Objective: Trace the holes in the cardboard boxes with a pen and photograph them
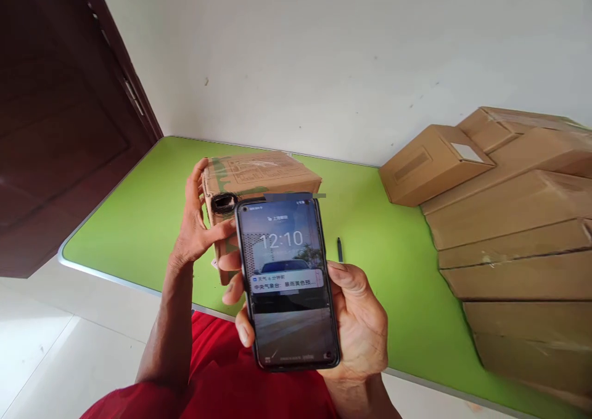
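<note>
Gripping a lit smartphone (291, 329) by both long edges, the right hand (363, 320) is closed around it in front of a taped cardboard box (271, 174), whose left end the half-open left hand (193, 231) clasps over the green tabletop (124, 222).

Box (268, 170) partly out of sight behind phone (290, 326), carton stack (513, 215) partly beyond right edge.

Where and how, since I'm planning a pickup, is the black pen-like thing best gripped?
Probably mid-length, from above, pinching the black pen-like thing across its long sides: it is slim and lies on the green table with bare surface either side.
</note>
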### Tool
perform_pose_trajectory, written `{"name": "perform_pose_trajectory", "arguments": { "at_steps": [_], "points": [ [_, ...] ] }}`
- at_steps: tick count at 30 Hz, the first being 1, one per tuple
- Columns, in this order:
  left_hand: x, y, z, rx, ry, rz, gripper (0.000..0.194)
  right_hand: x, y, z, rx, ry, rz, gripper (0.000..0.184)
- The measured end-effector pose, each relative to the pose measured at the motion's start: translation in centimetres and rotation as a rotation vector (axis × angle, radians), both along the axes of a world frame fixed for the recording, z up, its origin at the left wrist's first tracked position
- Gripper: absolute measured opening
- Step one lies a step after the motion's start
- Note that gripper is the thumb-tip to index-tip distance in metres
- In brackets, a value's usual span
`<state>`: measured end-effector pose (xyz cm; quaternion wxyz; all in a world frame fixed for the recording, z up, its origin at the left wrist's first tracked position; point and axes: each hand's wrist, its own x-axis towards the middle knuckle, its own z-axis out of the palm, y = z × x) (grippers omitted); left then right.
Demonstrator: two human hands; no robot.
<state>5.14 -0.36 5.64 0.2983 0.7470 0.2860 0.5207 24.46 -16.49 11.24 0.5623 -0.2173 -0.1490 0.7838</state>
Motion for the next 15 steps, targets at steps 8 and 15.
{"name": "perform_pose_trajectory", "arguments": {
  "at_steps": [8, 15],
  "points": [
    [0.5, 0.9, 0.5, -0.171, -0.169, -0.062, 0.111, 5.0, -3.6, -3.9, -0.068, -0.129, -0.300, 0.057],
    [1.3, 0.7, 1.2, -0.175, -0.176, -0.052, 0.108, 6.8, -2.0, -10.6, -0.401, -0.429, -0.523, 0.049]
  ]
}}
